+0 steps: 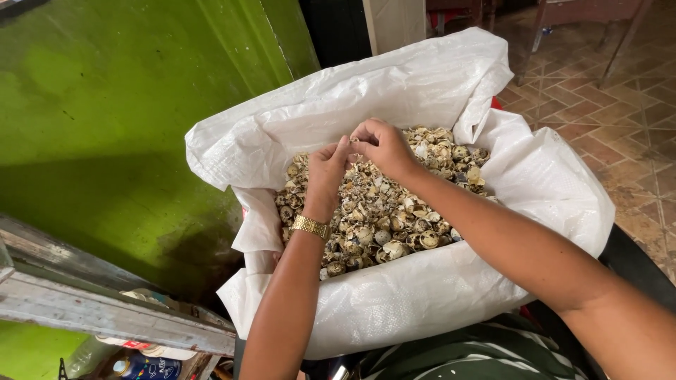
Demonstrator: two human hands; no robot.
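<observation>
A large white woven sack (422,295) sits open before me, its rim rolled down. It is filled with a heap of broken speckled eggshells (384,218). My left hand (325,176), with a gold watch on the wrist, and my right hand (384,146) meet above the heap near its far side. The fingertips of both hands pinch together around a small shell piece held between them. Both forearms reach in over the sack's near rim.
A green painted wall (105,119) stands to the left, with a worn wooden ledge (105,309) below it. Bottles (141,366) lie under the ledge. Brown floor tiles (620,119) and furniture legs (539,32) are at the upper right. Striped dark cloth (479,352) lies under the sack.
</observation>
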